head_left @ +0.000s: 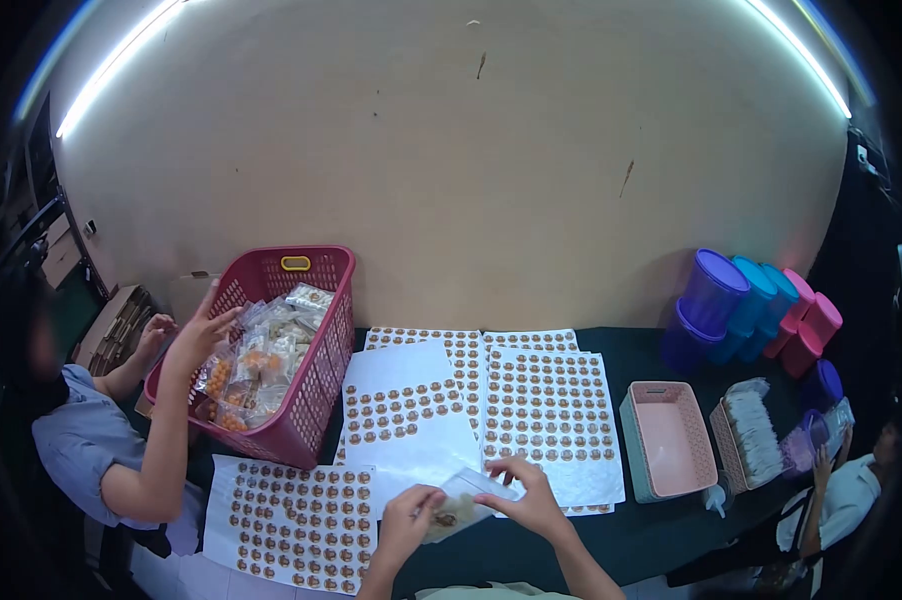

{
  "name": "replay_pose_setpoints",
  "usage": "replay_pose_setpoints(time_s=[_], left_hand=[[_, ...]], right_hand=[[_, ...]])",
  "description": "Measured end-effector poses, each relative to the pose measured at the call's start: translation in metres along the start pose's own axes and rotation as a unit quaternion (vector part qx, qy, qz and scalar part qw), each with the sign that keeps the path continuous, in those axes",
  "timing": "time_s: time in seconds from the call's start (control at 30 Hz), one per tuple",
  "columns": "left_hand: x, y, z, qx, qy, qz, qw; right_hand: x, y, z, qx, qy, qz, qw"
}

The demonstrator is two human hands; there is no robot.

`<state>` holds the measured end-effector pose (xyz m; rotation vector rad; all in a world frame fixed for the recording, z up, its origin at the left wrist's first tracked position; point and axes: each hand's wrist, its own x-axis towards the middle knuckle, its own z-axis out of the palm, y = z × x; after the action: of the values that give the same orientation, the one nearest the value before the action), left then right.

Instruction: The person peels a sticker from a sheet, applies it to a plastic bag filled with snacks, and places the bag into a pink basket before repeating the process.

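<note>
Near the table's front edge, my left hand (pixel 409 522) pinches the left side of a clear plastic bag (pixel 458 510) with pale contents and a round brown sticker. My right hand (pixel 527 497) has its fingers closed on the bag's upper right edge. Just behind the hands lie white sheets of round stickers (pixel 551 410); one sheet (pixel 399 395) has a part without stickers. Another sticker sheet (pixel 296 520) lies to the left of my left hand.
A maroon basket (pixel 316 400) of filled bags stands left, with a co-worker's raised arm (pixel 166 440) beside it. To the right are a pink basket (pixel 668 440), a basket of clear bags (pixel 751 430), stacked coloured containers (pixel 716 290) and another person (pixel 846 500).
</note>
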<state>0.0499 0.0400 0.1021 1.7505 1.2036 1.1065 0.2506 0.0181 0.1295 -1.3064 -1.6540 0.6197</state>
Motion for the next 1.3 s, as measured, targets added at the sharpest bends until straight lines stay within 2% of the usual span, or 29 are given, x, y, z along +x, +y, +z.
replay_pose_setpoints(time_s=[0.03,0.07,0.13,0.2,0.27,0.37,0.6,0.67,0.73,0.77,0.8,0.87,0.93,0.97,1.0,1.03,1.1,1.17,1.2,1.27,1.3], left_hand=[[-0.002,0.001,0.004,0.011,-0.018,0.015,1.000],[-0.003,0.002,0.006,0.023,-0.036,0.030,0.999],[-0.002,0.009,0.003,0.030,-0.005,0.016,0.999],[-0.002,0.009,-0.002,0.032,0.037,0.051,0.997],[-0.002,0.017,-0.005,0.023,0.050,0.031,0.998],[0.002,0.015,-0.010,0.013,0.095,0.063,0.993],[0.003,0.002,-0.022,0.018,0.142,0.054,0.988],[0.001,-0.006,-0.022,0.021,0.137,0.051,0.989],[-0.001,-0.013,-0.021,-0.026,0.097,0.007,0.995],[-0.003,-0.031,-0.022,-0.038,0.049,-0.011,0.998],[-0.006,-0.030,-0.019,-0.036,0.050,-0.012,0.998],[-0.009,-0.022,-0.007,0.064,0.132,0.030,0.989],[-0.021,-0.005,0.000,0.104,0.066,0.045,0.991],[-0.024,0.007,0.007,0.118,0.035,0.094,0.988],[-0.026,0.013,0.012,0.132,0.004,0.141,0.981],[-0.026,0.009,0.017,0.132,0.009,0.141,0.981],[-0.025,-0.008,0.024,-0.014,0.002,0.052,0.999],[-0.017,-0.012,0.015,-0.012,-0.012,0.024,1.000],[-0.013,-0.012,0.010,-0.011,-0.032,-0.003,0.999],[-0.005,-0.007,0.008,-0.023,-0.012,0.006,1.000],[-0.004,-0.005,0.008,0.009,-0.026,0.052,0.998]], right_hand=[[0.001,-0.004,0.004,-0.015,-0.044,0.040,0.998],[0.000,-0.004,0.010,-0.014,-0.042,0.042,0.998],[-0.004,-0.004,0.022,0.097,-0.072,0.085,0.989],[-0.007,-0.006,0.027,0.116,-0.072,0.080,0.987],[-0.009,-0.008,0.032,0.107,-0.048,0.043,0.992],[-0.010,-0.013,0.027,0.070,-0.055,0.019,0.996],[-0.023,-0.016,0.025,0.112,-0.057,0.053,0.991],[-0.027,-0.011,0.029,0.119,-0.058,0.053,0.990],[-0.031,-0.006,0.033,0.134,-0.048,0.071,0.987],[-0.033,-0.003,0.035,0.148,-0.039,0.090,0.984],[-0.035,0.002,0.038,0.150,-0.040,0.090,0.984],[-0.038,0.009,0.043,0.153,0.011,0.126,0.980],[-0.037,0.008,0.046,0.172,0.014,0.142,0.975],[-0.037,0.007,0.049,0.192,0.017,0.160,0.968],[-0.037,0.008,0.055,0.270,0.005,0.159,0.950],[-0.037,0.008,0.057,0.273,-0.011,0.148,0.951],[-0.035,0.000,0.056,0.276,-0.034,0.136,0.951],[-0.027,-0.017,0.045,0.063,0.006,0.014,0.998],[-0.025,-0.022,0.042,0.064,0.000,0.015,0.998],[-0.017,-0.029,0.036,-0.068,0.106,0.004,0.992],[-0.012,-0.029,0.034,-0.161,0.114,-0.050,0.979]])
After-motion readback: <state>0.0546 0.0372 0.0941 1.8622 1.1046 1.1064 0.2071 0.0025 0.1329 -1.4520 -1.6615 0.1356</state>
